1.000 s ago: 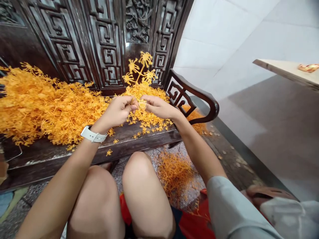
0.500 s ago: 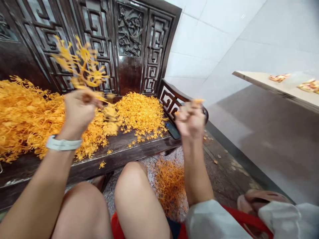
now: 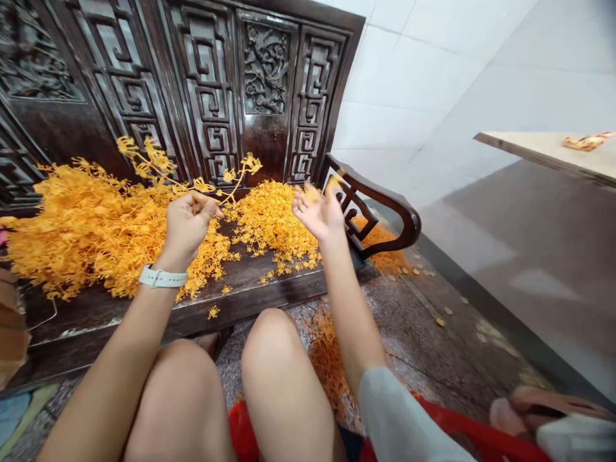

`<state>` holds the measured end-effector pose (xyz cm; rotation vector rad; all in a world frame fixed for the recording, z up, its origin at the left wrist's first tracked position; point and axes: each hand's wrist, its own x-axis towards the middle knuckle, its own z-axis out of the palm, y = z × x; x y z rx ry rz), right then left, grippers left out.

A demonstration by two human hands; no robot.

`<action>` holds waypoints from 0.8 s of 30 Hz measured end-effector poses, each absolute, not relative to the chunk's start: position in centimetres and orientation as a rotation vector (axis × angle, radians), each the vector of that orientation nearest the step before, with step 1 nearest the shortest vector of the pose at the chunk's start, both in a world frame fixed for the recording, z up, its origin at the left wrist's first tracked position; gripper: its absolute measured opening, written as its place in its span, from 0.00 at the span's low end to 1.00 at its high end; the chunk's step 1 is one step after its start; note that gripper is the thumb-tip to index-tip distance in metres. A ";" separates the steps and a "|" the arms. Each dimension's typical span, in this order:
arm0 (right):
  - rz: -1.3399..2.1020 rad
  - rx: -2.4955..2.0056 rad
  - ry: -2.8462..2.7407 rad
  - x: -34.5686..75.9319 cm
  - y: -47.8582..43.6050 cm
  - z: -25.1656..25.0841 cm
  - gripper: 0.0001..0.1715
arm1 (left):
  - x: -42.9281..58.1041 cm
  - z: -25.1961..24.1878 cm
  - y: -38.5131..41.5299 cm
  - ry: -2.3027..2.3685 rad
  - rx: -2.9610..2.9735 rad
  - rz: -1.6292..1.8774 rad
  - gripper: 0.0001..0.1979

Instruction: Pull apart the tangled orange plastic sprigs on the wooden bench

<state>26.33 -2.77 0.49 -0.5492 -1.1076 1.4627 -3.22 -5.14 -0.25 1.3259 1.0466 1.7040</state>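
Nearest, two bare knees (image 3: 283, 366) jut up, with red cloth (image 3: 242, 430) between them. Just past the knees, a tangle of orange stalks (image 3: 330, 353) lies on the speckled floor, partly behind the right forearm. At the left edge is what looks like a carton (image 3: 10, 327), cut off by the frame; its contents cannot be seen. Beside it, a bent wire (image 3: 48, 316) lies on the bench (image 3: 255, 279).

Farther out, the left hand (image 3: 187, 224), a pale watch (image 3: 162, 277) on its wrist, pinches a branching stem (image 3: 235, 184) whose yellow heads fan out to both sides, above the bench. The right hand (image 3: 321, 215) has its fingers spread wide near the armrest (image 3: 385, 199); yellow bits (image 3: 312, 193) show at the fingers, too blurred to tell whether they are held or loose.

Both piles rest straight on the bench: a large heap of headed stems (image 3: 96, 231) behind and left of the left hand, and a smaller mound of loose heads (image 3: 274, 215) between the hands. Strays (image 3: 213, 312) lie near the front edge.

Beyond, more orange strands (image 3: 385, 247) lie past the armrest. The carved backrest (image 3: 267, 138) stands before white tiles (image 3: 394, 96). At right, a pale board (image 3: 534, 146) bears a red-and-yellow packet (image 3: 584, 141).
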 end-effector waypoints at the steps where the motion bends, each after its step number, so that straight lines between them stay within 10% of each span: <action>1: 1.449 -0.617 -0.982 25.8 -1.5 0.1 0.22 | -3.0 0.0 -5.3 1.055 1.382 1.692 0.08; 13: 1.300 -0.906 -0.915 19.2 -7.3 -2.2 0.40 | -3.1 0.1 -6.5 1.201 1.800 1.362 0.04; 24: 1.154 -0.910 -0.869 17.8 -7.3 -2.6 0.32 | -2.4 -1.0 -6.0 1.118 1.878 1.287 0.06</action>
